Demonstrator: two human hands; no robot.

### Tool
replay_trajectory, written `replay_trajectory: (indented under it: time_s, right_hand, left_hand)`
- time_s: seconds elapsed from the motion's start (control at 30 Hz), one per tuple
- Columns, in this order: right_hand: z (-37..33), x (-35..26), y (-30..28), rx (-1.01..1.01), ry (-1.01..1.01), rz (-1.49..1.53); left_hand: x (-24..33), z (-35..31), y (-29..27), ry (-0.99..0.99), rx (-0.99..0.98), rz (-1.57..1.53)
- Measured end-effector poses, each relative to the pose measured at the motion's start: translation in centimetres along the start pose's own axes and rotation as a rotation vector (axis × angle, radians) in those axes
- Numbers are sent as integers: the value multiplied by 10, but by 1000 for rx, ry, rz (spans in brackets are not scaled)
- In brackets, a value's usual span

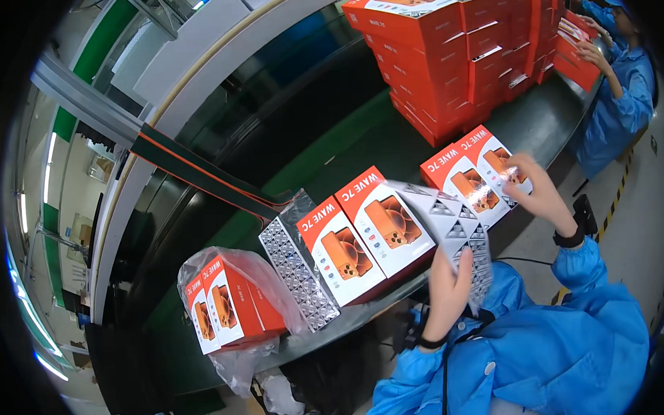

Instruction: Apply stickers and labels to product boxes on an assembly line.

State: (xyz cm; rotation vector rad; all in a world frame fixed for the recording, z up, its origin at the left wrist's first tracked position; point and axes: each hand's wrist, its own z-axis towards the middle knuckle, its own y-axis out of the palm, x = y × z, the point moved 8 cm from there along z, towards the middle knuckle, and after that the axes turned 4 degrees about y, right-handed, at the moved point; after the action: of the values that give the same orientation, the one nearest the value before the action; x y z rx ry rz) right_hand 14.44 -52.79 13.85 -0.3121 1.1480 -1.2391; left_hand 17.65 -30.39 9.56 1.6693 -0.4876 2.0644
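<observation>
My left hand (448, 285) is closed on a silver sleeve-like piece (461, 228) with a triangle pattern, thumb on top. Its far end lies beside a red and white phone box (385, 224), and motion smears it a little. At the right, my right hand (536, 189) has its bent fingers and thumb on the face of another phone box (495, 161). One more phone box (464, 179) lies against that one. A second silver patterned piece (298, 274) rests left of a phone box (338, 247) in the middle pair.
Tall stacks of red boxes (444, 64) stand at the back right. Clear plastic (276, 282) wraps several boxes at the left. A dark green belt (206, 175) crosses the work surface. Beyond the stacks, a person in blue (624, 87) handles a red box (577, 56).
</observation>
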Motion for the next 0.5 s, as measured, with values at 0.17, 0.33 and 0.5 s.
replay_trajectory:
  time_s: [0.17, 0.33, 0.5]
  right_hand:
    - [-33, -118, 50, -925, 52, 937]
    - [-16, -164, 65, -635, 38, 1012]
    - [-22, -211, 53, -414, -568, 694]
  left_hand:
    - [37, -29, -57, -26, 286, -133]
    - [56, -53, -83, 83, 521, -130]
    - [58, -73, -111, 126, 606, 80]
